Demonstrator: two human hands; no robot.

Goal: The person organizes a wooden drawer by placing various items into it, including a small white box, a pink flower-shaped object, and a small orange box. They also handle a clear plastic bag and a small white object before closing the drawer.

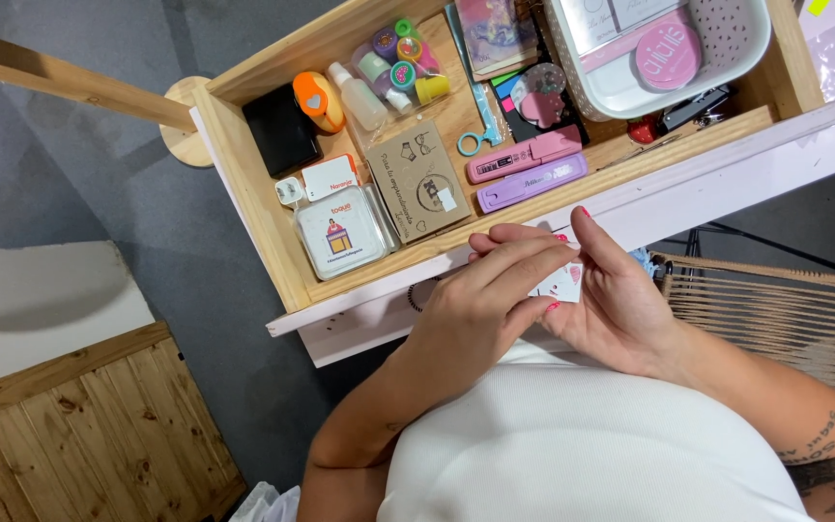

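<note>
Pink stapler (524,155), lilac stapler (532,183), pale wooden drawer (263,208)

— What do I have in the open wooden drawer (255,198)?

— From my feed: pink stapler (524,156) beside a purple one (532,182), blue-handled scissors (476,143), a brown card packet (421,180), and a black box (280,130) far left.

— And right?

— A white basket (727,58), with a woven chair (775,309) nearer.

**Packages and labels in the open drawer**

A square clear case (342,232) with a white, pink-printed label lies at the drawer's front left. Beside it sits a brown cardboard packet (421,181). Behind, a clear bag (393,66) holds small colourful tubs. A round pink lid (668,51) rests in the white basket (727,68).
</note>
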